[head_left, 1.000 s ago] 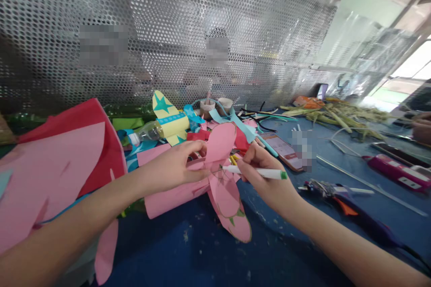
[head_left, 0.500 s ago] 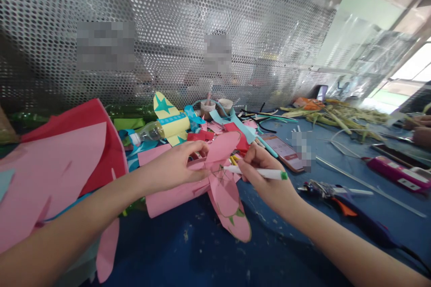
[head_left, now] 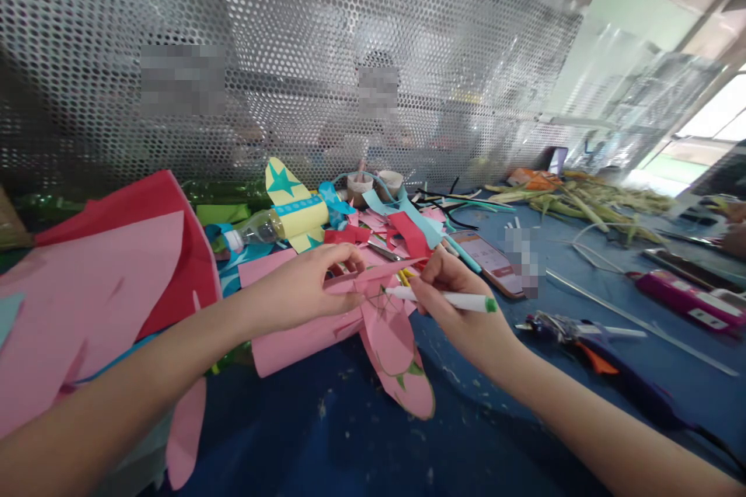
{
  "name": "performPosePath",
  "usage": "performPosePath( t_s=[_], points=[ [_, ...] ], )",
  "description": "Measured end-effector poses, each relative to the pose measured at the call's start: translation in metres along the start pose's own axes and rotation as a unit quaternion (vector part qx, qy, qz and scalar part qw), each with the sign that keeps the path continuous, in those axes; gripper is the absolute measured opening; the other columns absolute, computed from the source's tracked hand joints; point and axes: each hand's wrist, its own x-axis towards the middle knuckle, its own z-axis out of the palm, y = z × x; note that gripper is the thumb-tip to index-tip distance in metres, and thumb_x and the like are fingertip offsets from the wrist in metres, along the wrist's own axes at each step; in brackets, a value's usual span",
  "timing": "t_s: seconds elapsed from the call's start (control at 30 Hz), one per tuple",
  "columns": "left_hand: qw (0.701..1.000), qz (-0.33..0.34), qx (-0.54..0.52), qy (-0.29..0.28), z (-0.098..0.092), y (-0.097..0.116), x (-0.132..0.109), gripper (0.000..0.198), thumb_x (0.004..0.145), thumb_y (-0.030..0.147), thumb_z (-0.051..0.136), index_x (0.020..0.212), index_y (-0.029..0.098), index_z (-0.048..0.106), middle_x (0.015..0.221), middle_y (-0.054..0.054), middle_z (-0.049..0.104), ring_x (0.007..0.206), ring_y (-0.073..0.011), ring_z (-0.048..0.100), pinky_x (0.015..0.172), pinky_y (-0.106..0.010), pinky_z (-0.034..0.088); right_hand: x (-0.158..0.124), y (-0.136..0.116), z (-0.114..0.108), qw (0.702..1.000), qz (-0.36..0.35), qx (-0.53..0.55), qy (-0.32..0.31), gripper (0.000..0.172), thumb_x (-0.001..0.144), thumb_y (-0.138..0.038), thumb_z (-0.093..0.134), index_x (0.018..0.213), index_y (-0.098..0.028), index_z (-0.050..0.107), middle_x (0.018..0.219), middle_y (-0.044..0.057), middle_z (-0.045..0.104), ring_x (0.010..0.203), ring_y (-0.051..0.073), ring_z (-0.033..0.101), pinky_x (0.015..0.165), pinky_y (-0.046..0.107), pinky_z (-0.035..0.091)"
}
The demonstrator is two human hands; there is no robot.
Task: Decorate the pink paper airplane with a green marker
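My left hand [head_left: 318, 283] is closed on a pink paper model [head_left: 308, 345], its fingers and thumb around the rolled body near the fins. Between the fingertips of my right hand [head_left: 458, 287] is a white marker [head_left: 466, 301] with a green end, its tip against the upper part of a pink fin [head_left: 393, 338]. Thin dark lines mark the paper by the tip. Lower down, the fin shows green patches and a drawn edge. Just behind the marker, scissors [head_left: 385, 251] with yellow handles lie partly hidden by the paper.
Pink and red paper sheets [head_left: 105, 295] lie at left. A yellow paper rocket [head_left: 303, 217] on a bottle stands behind my left hand. At right are a phone [head_left: 489, 260], a glue gun [head_left: 629, 380] and a magenta cutter-like tool [head_left: 688, 299]. A perforated metal screen [head_left: 320, 54] rises behind.
The upper pink flap has tipped down to a nearly edge-on view, uncovering the scissors blades. Both hands stay almost where they were.
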Motion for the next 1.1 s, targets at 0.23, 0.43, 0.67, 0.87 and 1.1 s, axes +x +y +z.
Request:
performPosePath(
  t_s=[0.23, 0.43, 0.67, 0.87, 1.1],
  points=[
    [1.000, -0.002, 0.015, 0.006, 0.0033, -0.0024, 0.0015, 0.042, 0.082, 0.042, 0.058, 0.113, 0.015, 0.061, 0.122, -0.012, 0.066, 0.101, -0.0274, 0.062, 0.079, -0.034, 0.048, -0.0007, 0.0001, -0.0004, 1.000, 0.010, -0.005, 0.001, 0.020, 0.082, -0.027, 0.055, 0.070, -0.025, 0.039, 0.059, -0.009, 0.038, 0.053, 0.011, 0.036, 0.050, 0.026, 0.032],
    [1.000, 0.009, 0.006, 0.008, 0.0016, -0.0027, 0.0025, 0.031, 0.080, 0.033, 0.061, 0.107, 0.020, 0.061, 0.111, -0.005, 0.069, 0.093, -0.0230, 0.064, 0.076, -0.030, 0.048, 0.0008, -0.0012, 0.0011, 1.000, 0.002, -0.004, -0.002, 0.021, 0.083, -0.029, 0.056, 0.069, -0.025, 0.040, 0.061, -0.008, 0.038, 0.054, 0.011, 0.034, 0.050, 0.025, 0.031],
    [1.000, -0.002, 0.009, 0.001, -0.0001, 0.0003, 0.0011, 0.031, 0.083, 0.035, 0.059, 0.108, 0.017, 0.061, 0.117, -0.009, 0.067, 0.098, -0.0245, 0.063, 0.079, -0.032, 0.048, -0.0008, -0.0005, -0.0005, 1.000, 0.009, -0.009, -0.005, 0.020, 0.083, -0.026, 0.056, 0.070, -0.024, 0.040, 0.061, -0.008, 0.039, 0.053, 0.011, 0.036, 0.051, 0.025, 0.031],
    [1.000, -0.001, 0.014, 0.007, 0.0020, -0.0027, 0.0034, 0.037, 0.083, 0.036, 0.061, 0.115, 0.017, 0.060, 0.124, -0.010, 0.065, 0.104, -0.0266, 0.061, 0.083, -0.035, 0.048, -0.0019, 0.0006, -0.0001, 1.000, 0.008, -0.015, -0.014, 0.020, 0.083, -0.026, 0.056, 0.071, -0.025, 0.040, 0.060, -0.008, 0.039, 0.052, 0.011, 0.036, 0.051, 0.025, 0.031],
    [1.000, -0.007, 0.007, -0.003, 0.0002, 0.0018, -0.0004, 0.033, 0.084, 0.038, 0.059, 0.109, 0.016, 0.061, 0.119, -0.010, 0.066, 0.101, -0.0260, 0.062, 0.080, -0.033, 0.048, -0.0018, -0.0023, 0.0000, 0.999, -0.007, -0.029, -0.010, 0.019, 0.082, -0.025, 0.055, 0.069, -0.024, 0.040, 0.060, -0.008, 0.040, 0.053, 0.010, 0.037, 0.050, 0.025, 0.031]
  ],
)
